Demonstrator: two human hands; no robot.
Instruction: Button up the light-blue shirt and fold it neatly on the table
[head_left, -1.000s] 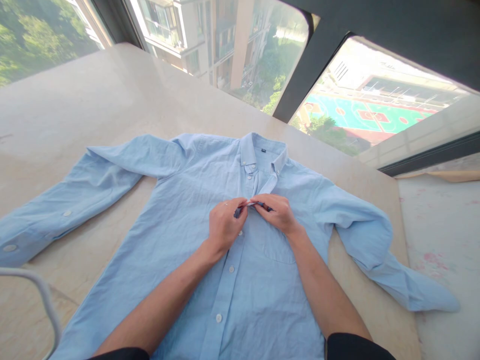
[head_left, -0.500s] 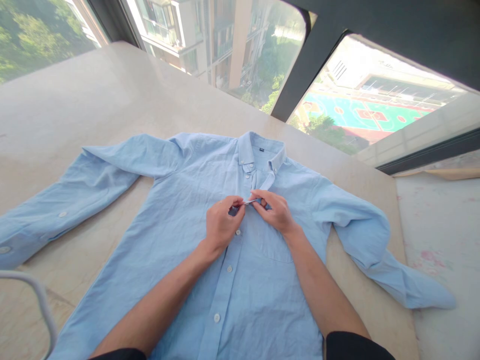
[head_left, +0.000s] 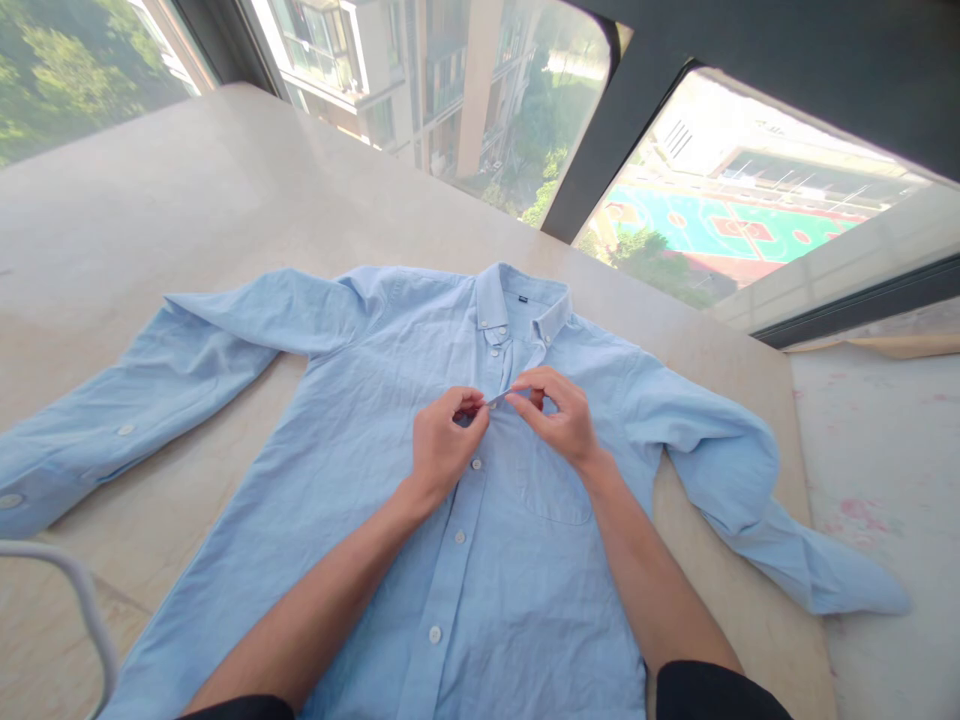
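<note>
A light blue button-down shirt [head_left: 360,430] lies face up with its sleeves spread out to both sides. At the chest, my left hand [head_left: 448,435] is closed, its thumb and forefinger pinching the front edge beside a small white button [head_left: 492,405]. My right hand [head_left: 559,415] pinches the raised edge of the placket just to the right, thumb and forefinger together. Between the two hands the cloth is lifted a little and pulled taut. Lower on the placket, several white buttons sit in their holes. Above my hands the collar [head_left: 493,300] stands partly apart.
The shirt rests on a pale stone-like surface [head_left: 187,200] under dark-framed windows [head_left: 592,140]. A grey-white cable or tube [head_left: 82,590] curves in at the lower left. On the right is a floral-patterned cloth [head_left: 885,460].
My right hand has shifted slightly right and up, drawing the placket edge away from my left hand. The left hand has barely moved. More of the button shows between them.
</note>
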